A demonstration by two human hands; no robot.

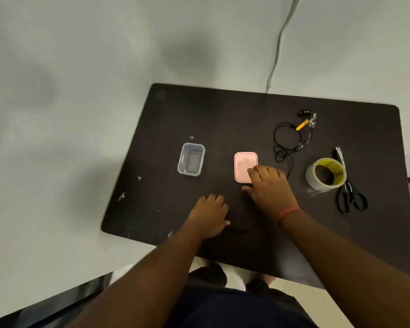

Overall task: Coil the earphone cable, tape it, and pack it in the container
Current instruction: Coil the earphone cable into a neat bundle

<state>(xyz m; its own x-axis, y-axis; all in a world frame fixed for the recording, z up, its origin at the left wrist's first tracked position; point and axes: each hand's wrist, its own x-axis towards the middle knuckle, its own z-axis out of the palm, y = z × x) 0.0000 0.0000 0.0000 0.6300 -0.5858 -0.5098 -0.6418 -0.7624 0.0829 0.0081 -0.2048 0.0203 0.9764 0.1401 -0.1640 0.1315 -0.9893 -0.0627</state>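
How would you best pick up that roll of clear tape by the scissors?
Grip the tape roll from above, one finger inside its open core and the thumb on the outer wall. It lies flat with the hole facing up, so the ring wall is easy to pinch. Come from the side facing the earphone cable, since the scissors sit against the other side.

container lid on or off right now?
Off. The clear container stands open; the pink lid lies flat on the table beside it, under the right hand.
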